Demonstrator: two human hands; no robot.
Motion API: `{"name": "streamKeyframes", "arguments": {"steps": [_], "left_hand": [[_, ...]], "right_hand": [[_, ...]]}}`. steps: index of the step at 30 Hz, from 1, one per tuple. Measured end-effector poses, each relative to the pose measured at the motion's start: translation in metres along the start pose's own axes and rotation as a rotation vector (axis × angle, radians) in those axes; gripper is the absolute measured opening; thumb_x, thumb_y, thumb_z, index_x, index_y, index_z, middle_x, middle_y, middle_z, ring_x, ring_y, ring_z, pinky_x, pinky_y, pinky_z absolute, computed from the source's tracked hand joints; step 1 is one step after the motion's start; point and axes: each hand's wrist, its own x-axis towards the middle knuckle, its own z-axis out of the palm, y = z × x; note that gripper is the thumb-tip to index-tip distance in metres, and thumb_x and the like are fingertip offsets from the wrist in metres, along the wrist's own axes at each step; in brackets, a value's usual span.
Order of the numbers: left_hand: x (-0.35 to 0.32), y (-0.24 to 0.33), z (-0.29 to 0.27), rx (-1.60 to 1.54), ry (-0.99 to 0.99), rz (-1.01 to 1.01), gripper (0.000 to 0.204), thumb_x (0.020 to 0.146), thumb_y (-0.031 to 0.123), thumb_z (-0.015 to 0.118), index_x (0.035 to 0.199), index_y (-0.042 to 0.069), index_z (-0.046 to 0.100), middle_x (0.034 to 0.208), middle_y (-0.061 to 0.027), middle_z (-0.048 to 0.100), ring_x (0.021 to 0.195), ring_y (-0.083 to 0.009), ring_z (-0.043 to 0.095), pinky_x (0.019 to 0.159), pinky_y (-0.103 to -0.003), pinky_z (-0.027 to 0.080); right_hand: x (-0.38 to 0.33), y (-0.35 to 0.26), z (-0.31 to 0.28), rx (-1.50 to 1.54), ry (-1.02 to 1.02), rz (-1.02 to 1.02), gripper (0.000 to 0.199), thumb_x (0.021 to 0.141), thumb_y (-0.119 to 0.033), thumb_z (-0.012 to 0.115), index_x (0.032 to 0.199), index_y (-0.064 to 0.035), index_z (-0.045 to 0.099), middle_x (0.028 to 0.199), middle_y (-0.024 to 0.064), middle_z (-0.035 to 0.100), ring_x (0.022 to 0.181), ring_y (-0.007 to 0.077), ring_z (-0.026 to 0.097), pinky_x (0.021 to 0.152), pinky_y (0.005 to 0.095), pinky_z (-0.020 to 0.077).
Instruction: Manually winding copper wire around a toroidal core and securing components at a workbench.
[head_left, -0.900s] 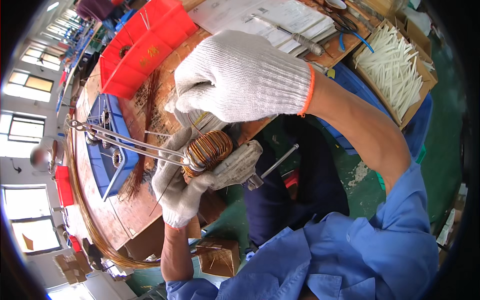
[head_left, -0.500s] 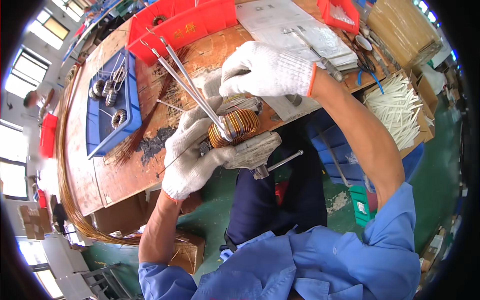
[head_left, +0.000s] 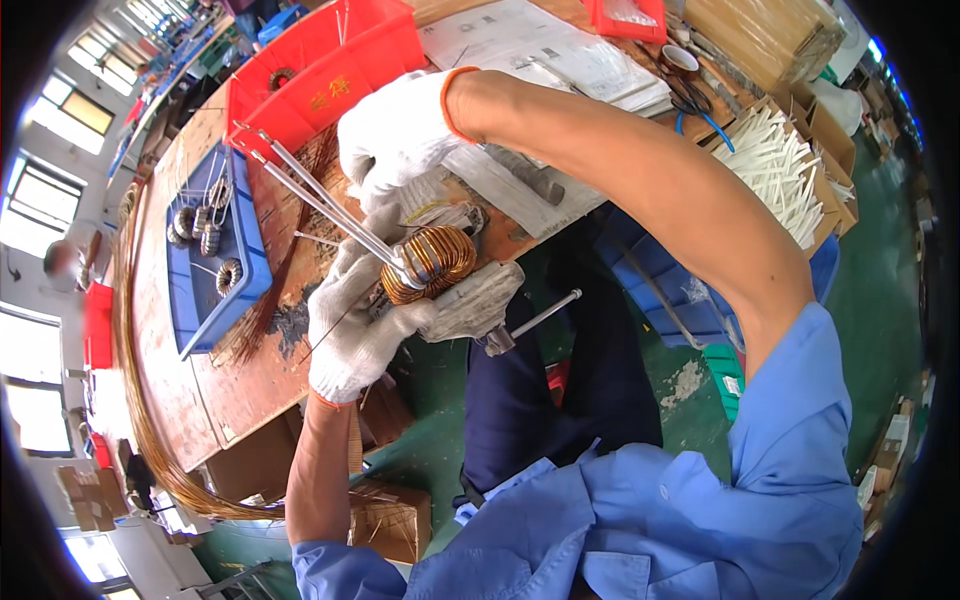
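Note:
A ring-shaped coil point(head_left: 440, 258) wound with copper wire rests against the cloth-wrapped jaws of a vise point(head_left: 475, 305) at the table's front edge. My left hand point(head_left: 352, 325), in a white knit glove, grips the coil's left side with thumb and fingers on either side. From that side, long leads in white sleeving point(head_left: 330, 208) rise up and to the left, ending in bare hooked tips. My right hand point(head_left: 395, 135), gloved too, is beyond the coil near the leads. Its fingers are curled downward, and what they hold, if anything, is hidden.
A blue tray point(head_left: 262, 262) with several small coils stands left. Behind are a red bin point(head_left: 345, 75) and papers point(head_left: 510, 45). A box of white strips point(head_left: 775, 170) and scissors point(head_left: 690, 95) lie right. Long copper wires point(head_left: 125, 340) curve along the table's left edge. The vise handle point(head_left: 545, 312) juts toward me.
My right hand has moved left, from above the coil to beyond the leads, its forearm now stretching across the table. My left hand stays on the coil. The whole view has shifted slightly.

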Motion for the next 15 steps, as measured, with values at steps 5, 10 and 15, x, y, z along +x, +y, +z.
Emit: {"name": "streamKeyframes", "arguments": {"steps": [5,10,15], "left_hand": [[-0.001,0.003,0.005,-0.016,0.043,0.016,0.074,0.081,0.032,0.096,0.135,-0.01,0.069,0.163,-0.0254,0.047,0.149,-0.0349,0.048,0.121,-0.048,0.042],[-0.006,0.001,0.0,-0.024,0.038,-0.041,0.075,0.083,0.028,0.095,0.139,-0.011,0.066,0.163,-0.0252,0.048,0.15,-0.0339,0.047,0.122,-0.047,0.041],[-0.001,0.01,0.005,-0.053,0.043,-0.107,0.085,0.083,0.023,0.095,0.149,-0.014,0.055,0.161,-0.023,0.049,0.147,-0.0302,0.051,0.122,-0.043,0.042]], "right_hand": [[-0.023,0.002,0.001,-0.055,0.244,0.084,0.044,0.087,-0.049,0.079,0.09,-0.0054,0.078,0.101,0.013,0.076,0.092,0.031,0.073,0.079,0.0449,0.0553],[-0.051,-0.029,-0.007,-0.232,0.551,0.144,0.028,0.089,-0.041,0.078,0.088,-0.0132,0.082,0.093,0.0127,0.079,0.091,0.0313,0.077,0.08,0.0486,0.06],[-0.128,-0.085,-0.04,-0.4,0.611,0.028,0.017,0.083,-0.018,0.071,0.091,-0.0028,0.074,0.079,0.0178,0.076,0.075,0.0345,0.078,0.057,0.05,0.0603]]}}
